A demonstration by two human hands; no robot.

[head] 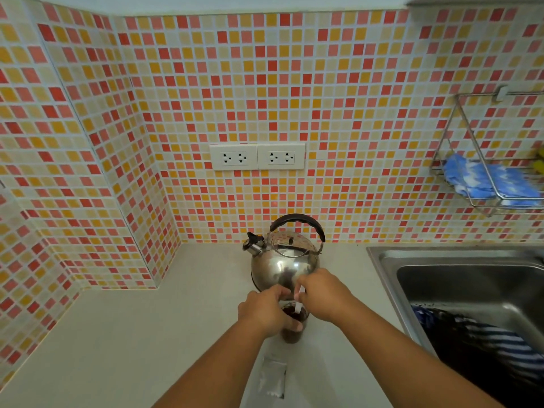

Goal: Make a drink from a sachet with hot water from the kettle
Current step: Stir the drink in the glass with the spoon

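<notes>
Mosaic tile wall (265,83) in red, orange & cream runs behind a pale counter (147,334), w/ a double wall socket (257,156) set straight above the kettle (284,260). Kettle is steel, black arched handle, spout pointing left; it stands upright on the counter near the wall. Just in front of the kettle sits a clear glass (293,325) holding dark brown liquid. Left hand (265,312) wraps the glass from the left, fingers curled round its side & thumb near the rim. Right hand (321,293) is just right of the glass rim, fingertips pinched on a thin white stirrer (299,300) that dips into the drink; can't tell if it's a straw or spoon. Both hands nearly touch above the glass, in front of the kettle's belly. Further in front of the kettle, nearer the person, an opened whitish sachet (273,378) lies flat on the counter btwn the forearms. Right of the kettle is a steel sink (441,260) w/ a dark striped cloth (485,343) inside. Up & right of the kettle hangs a wire rack (459,136) w/ a blue cloth (482,179).
</notes>
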